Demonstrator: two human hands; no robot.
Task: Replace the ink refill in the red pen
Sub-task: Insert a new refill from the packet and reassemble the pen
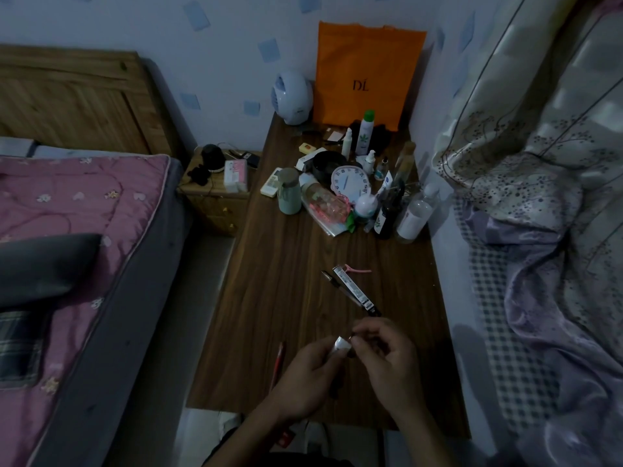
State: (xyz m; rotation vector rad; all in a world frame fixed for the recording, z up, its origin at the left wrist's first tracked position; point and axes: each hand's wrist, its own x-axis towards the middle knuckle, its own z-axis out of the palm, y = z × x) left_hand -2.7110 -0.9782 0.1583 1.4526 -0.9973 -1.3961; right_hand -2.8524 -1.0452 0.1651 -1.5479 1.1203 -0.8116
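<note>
The red pen [278, 364] lies on the dark wooden table [269, 298], just left of my left hand [305, 382]. Both hands meet over the near part of the table. My left hand grips a small pack with a white end [341, 344] and a dark body running down into the palm. The fingertips of my right hand [387, 360] pinch at the pack's top end. What is inside the pack stays hidden in the dim light. Beyond the hands lie a long flat refill pack [357, 291] and a dark pen-like stick [332, 281].
A pink hair clip [357, 269] lies by the refill pack. Bottles, a clock [349, 182], a cup [289, 190] and an orange bag [364, 75] crowd the far end. A bed [67, 247] runs along the left, bedding [556, 230] along the right.
</note>
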